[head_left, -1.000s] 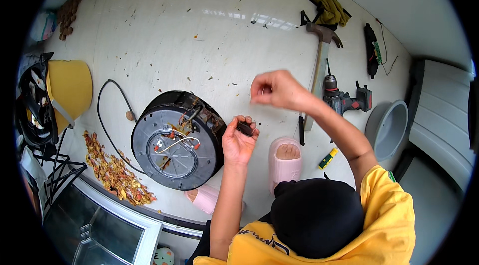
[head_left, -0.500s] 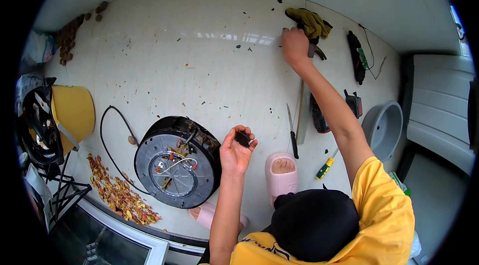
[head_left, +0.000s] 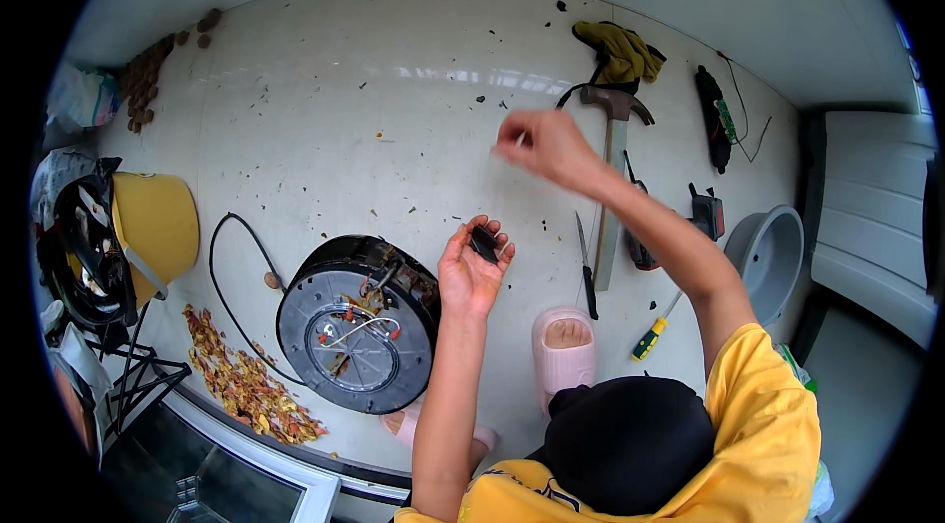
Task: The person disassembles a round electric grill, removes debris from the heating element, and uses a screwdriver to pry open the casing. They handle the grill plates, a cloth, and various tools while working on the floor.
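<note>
My left hand [head_left: 472,272], palm up with curled fingers, holds a small dark flat piece [head_left: 484,244]. Above the floor, my right hand [head_left: 553,151] is blurred by motion; its fingertips are pinched together, and whatever they hold is hidden. The hammer [head_left: 612,129] lies close to that hand, beside an olive and black glove [head_left: 622,56]. To the left of my left forearm sits a round black appliance [head_left: 359,331], its grey underside facing up. Wires and a metal fitting show through its round opening, and a black cord [head_left: 214,257] runs from it.
A knife [head_left: 588,272], yellow-green screwdriver [head_left: 650,336], black tool with a battery pack [head_left: 707,213] and grey basin [head_left: 766,262] stand or lie to the right. A yellow bucket [head_left: 157,228] and dried peel-like scraps [head_left: 246,380] are at left. Dark crumbs dot the floor [head_left: 325,149].
My right hand has left the glove and hammer head and moved left and nearer, toward my left hand. My left hand still holds the dark piece, raised slightly.
</note>
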Demonstrator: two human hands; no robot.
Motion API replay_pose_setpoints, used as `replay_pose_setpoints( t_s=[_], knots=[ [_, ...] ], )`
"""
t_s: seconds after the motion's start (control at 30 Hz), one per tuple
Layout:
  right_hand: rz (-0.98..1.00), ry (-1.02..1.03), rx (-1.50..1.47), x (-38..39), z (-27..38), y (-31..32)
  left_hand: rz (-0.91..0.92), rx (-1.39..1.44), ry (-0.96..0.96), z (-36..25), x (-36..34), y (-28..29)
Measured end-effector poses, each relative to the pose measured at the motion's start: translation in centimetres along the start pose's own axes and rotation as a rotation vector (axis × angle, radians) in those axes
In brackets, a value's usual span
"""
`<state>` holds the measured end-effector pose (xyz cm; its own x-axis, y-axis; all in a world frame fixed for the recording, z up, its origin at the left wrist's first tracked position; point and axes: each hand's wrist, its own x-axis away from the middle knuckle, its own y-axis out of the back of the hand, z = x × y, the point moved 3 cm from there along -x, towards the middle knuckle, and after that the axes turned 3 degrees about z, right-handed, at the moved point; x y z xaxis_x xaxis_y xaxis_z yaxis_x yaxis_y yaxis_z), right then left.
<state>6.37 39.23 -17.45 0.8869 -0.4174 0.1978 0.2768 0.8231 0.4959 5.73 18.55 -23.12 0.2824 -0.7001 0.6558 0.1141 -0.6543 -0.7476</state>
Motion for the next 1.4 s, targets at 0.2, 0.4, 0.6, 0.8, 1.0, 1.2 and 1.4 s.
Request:
replay_pose_setpoints(
  t_s=[0.2,0.4,0.6,0.8,1.0,1.2,1.4],
  knots=[
    [-0.714,-0.012,0.627,-12.3,-12.9,11.1,-0.023,-0.011,0.005,0.5,1.5,0.3],
    [-0.402,-0.249,0.668,-15.2,-14.5,9.9,-0.014,0.008,0.021,0.9,0.7,0.7],
    [-0.228,0.098,0.551,-7.9,-7.5,1.4,-0.048,0.021,-0.031,-0.3,-1.2,0.8],
    [0.151,0.089,-0.046,2.0,1.3,-4.8,-0.180,0.104,-0.080,-1.1,-2.7,-0.3],
    [-0.285,0.034,0.274,-4.4,-5.8,-1.3,-0.098,0.195,-0.028,-1.5,-1.8,0.7],
    [-0.134,0.013,0.543,-6.5,-7.4,-2.2,-0.102,0.164,-0.023,-0.9,-1.0,1.2],
    [0.139,-0.013,0.029,-0.8,-1.3,-4.4,-0.152,0.150,-0.023,-0.5,-1.9,2.5]
  ],
)
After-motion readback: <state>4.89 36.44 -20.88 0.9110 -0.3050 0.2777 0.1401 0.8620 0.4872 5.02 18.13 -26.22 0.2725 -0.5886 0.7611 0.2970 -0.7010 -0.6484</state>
